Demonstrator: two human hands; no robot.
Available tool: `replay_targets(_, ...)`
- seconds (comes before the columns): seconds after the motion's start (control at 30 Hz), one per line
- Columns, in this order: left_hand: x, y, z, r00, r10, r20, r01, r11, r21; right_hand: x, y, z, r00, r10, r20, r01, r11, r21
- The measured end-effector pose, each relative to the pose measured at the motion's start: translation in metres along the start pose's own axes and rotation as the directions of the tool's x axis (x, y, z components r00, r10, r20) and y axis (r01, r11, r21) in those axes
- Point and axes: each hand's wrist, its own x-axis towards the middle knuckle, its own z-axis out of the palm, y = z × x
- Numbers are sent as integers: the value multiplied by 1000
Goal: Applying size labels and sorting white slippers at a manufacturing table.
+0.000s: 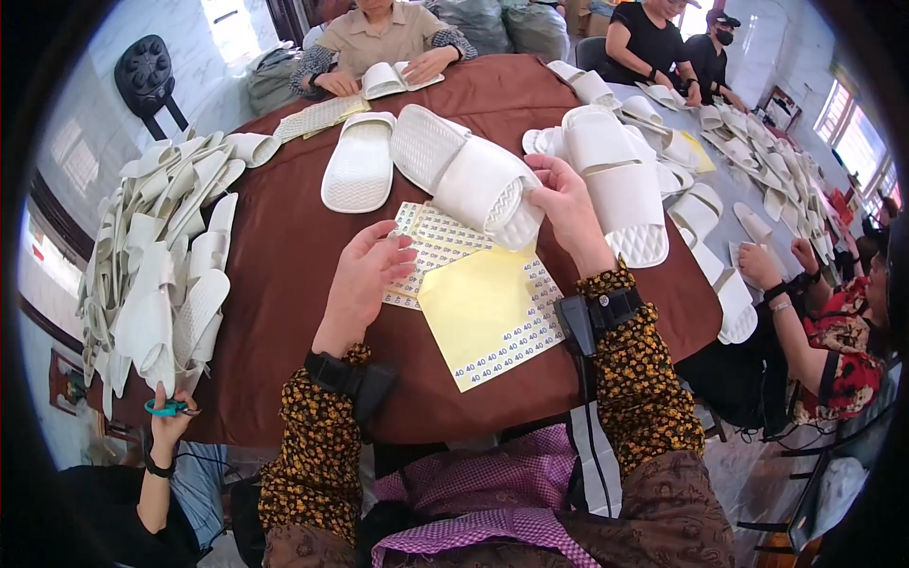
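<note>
The right hand [574, 210] has its grip pinched on the toe end of a white slide sandal [476, 180], thumb on one side and fingers on the other. This sandal is tilted, heel to the upper left, above the far edge of the label sheets. The left hand [365, 273] has a loose grip, with fingers half curled; whether a small label sits on the fingertips I cannot tell. It is just beside a stack of numbered label sheets [405, 286]. A partly peeled yellow label sheet [478, 303] overlaps that stack on the table [275, 322], which is covered in brown cloth.

A single slide [358, 170] lies left of the held one, and overlapping slides [625, 194] lie to its right. A heap of white slides [151, 275] covers the table's left side, where another person's hand [167, 428] holds teal-handled scissors [170, 408].
</note>
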Motion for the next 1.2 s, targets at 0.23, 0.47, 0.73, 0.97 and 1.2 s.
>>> replay_targets(0.23, 5, 0, -3, 996, -23, 92, 48, 960, -275, -24, -28, 23, 873, -248, 421, 406, 848, -342)
replay_targets(0.47, 8, 1, 2, 993, -108, 52, 120, 902, -415, -47, -37, 46, 641, -349, 684, 709, 612, -352)
replay_targets(0.73, 8, 6, -2, 996, -91, 8, 78, 805, -589, -59, -52, 50, 562, -326, 760, 776, 525, -349)
replay_targets(0.97, 13, 7, -18, 989, -57, -137, -50, 737, -674, -62, -57, 45, 556, -415, 720, 800, 500, -330)
replay_targets(1.2, 5, 16, -13, 983, 26, -181, -142, 736, -662, -51, -57, 38, 588, -513, 625, 781, 160, -603)
